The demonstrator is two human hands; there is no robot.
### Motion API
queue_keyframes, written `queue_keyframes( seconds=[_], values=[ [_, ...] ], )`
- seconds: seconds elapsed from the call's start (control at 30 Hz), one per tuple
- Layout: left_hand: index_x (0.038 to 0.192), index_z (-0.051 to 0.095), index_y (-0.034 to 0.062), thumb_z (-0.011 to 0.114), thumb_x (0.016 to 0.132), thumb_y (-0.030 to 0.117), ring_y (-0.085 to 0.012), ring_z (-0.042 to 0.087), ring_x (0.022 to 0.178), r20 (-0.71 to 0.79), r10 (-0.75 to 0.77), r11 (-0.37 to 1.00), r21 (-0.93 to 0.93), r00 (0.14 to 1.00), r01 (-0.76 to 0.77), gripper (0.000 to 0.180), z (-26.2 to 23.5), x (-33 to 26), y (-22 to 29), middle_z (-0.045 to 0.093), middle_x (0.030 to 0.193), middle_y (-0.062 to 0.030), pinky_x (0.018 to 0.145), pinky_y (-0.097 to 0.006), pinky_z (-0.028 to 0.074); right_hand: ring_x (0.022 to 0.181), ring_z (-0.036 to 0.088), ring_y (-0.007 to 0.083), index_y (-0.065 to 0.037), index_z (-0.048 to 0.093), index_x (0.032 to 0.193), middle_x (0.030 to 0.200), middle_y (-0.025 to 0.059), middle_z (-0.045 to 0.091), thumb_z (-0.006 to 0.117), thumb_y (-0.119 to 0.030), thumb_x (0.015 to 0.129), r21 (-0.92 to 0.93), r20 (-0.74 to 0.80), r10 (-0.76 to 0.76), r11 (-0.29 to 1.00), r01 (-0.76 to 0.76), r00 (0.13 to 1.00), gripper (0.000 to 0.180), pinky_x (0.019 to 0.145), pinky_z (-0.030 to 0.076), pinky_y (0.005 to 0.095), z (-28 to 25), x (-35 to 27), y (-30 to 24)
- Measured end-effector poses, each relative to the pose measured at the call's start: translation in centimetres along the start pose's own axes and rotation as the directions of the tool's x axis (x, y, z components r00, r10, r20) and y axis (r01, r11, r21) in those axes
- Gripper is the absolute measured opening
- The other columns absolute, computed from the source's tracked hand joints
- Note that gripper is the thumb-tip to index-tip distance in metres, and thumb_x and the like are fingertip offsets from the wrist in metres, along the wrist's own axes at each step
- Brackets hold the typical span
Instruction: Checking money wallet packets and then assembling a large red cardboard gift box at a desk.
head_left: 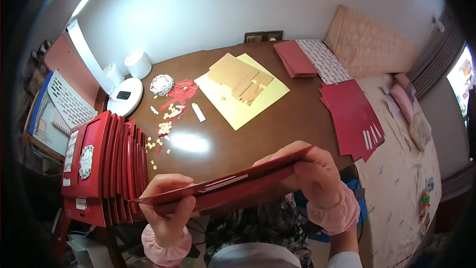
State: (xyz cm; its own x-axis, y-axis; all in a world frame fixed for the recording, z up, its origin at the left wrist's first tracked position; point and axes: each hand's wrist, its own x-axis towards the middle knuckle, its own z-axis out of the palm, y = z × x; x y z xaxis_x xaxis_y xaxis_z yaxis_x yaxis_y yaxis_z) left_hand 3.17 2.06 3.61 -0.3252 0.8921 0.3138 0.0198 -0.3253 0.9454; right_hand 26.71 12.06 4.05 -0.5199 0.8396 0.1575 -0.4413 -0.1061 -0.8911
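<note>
A folded red card [233, 183] with thin white strips along its upper face is held up in front of me, seen nearly edge-on. My left hand [166, 221] pinches its left end, thumb on the near side and fingers on the far side. At the other end my right hand [322, 173] grips it the same way, with the fingers mostly behind the card. Close to my left hand stands a row of finished-looking red folders [119, 164], the front one bearing white floral labels [86, 162].
Yellow sheets [238, 114] under tan card pieces [233, 74] lie mid-table. Red strips [182, 91], yellow scraps [164, 128] and round floral labels [161, 85] are to their left. A white lamp [125, 104] stands at left; red sheets [349, 114] are at right.
</note>
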Motion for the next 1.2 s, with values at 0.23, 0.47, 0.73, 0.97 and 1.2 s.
queue_keyframes(
  seconds=[0.23, 0.47, 0.73, 0.97, 1.2],
  values=[
    [0.097, 0.057, -0.0009, 0.068, 0.075, 0.003, -0.0119, 0.058, 0.081, -0.124, 0.081, 0.992, 0.108, 0.989, -0.068, 0.024, 0.1, -0.1, -1.1, 0.061, 0.094, -0.0083, 0.072, -0.022, 0.046, 0.094, 0.056, 0.0073, 0.003, 0.059, 0.112, 0.099, 0.0063, 0.065, 0.042, 0.000, 0.093, -0.080, 0.061, -0.034, 0.996, 0.039, 0.998, 0.026, 0.084, 0.044, 0.0229, -0.4, -0.2, 0.6],
    [0.109, 0.051, -0.0036, 0.067, 0.077, 0.010, -0.0168, 0.060, 0.083, -0.136, 0.157, 0.985, 0.089, 0.978, -0.145, 0.038, 0.6, -0.5, -1.1, 0.061, 0.095, -0.0105, 0.076, -0.027, 0.048, 0.082, 0.055, 0.0062, 0.003, 0.058, 0.112, 0.089, 0.0067, 0.065, 0.043, 0.002, 0.092, -0.127, 0.078, -0.155, 0.978, 0.164, 0.985, 0.025, 0.075, 0.046, 0.0231, 0.1, -0.3, 0.2],
    [0.117, 0.049, -0.0006, 0.068, 0.074, 0.002, -0.0124, 0.056, 0.089, -0.105, 0.274, 0.920, 0.317, 0.956, -0.229, 0.047, -1.6, -0.4, -0.8, 0.052, 0.107, -0.0044, 0.079, -0.026, 0.046, 0.077, 0.057, 0.0075, 0.001, 0.055, 0.119, 0.089, 0.0079, 0.065, 0.052, -0.001, 0.090, -0.199, 0.160, -0.245, 0.941, 0.274, 0.956, 0.029, 0.068, 0.047, 0.0239, -0.7, -0.5, 0.9],
    [0.124, 0.047, -0.0006, 0.066, 0.077, -0.002, -0.0136, 0.054, 0.095, -0.195, 0.260, 0.951, 0.221, 0.946, -0.216, 0.050, -0.7, -0.3, -1.2, 0.053, 0.109, -0.0051, 0.087, -0.028, 0.044, 0.084, 0.062, 0.0094, 0.003, 0.052, 0.123, 0.093, 0.0103, 0.067, 0.057, -0.003, 0.090, 0.018, 0.101, -0.321, 0.947, 0.321, 0.942, 0.033, 0.070, 0.050, 0.0252, -0.7, -1.1, 2.3],
    [0.126, 0.045, -0.0006, 0.065, 0.078, -0.003, -0.0134, 0.052, 0.097, -0.220, 0.232, 0.961, 0.202, 0.948, -0.189, 0.053, -0.3, -0.4, -1.2, 0.051, 0.111, -0.0053, 0.088, -0.028, 0.043, 0.079, 0.058, 0.0061, 0.002, 0.058, 0.116, 0.090, 0.0065, 0.067, 0.054, -0.004, 0.092, -0.081, 0.090, -0.213, 0.972, 0.221, 0.973, 0.025, 0.071, 0.049, 0.0239, -0.7, -1.1, 1.3]
  ],
)
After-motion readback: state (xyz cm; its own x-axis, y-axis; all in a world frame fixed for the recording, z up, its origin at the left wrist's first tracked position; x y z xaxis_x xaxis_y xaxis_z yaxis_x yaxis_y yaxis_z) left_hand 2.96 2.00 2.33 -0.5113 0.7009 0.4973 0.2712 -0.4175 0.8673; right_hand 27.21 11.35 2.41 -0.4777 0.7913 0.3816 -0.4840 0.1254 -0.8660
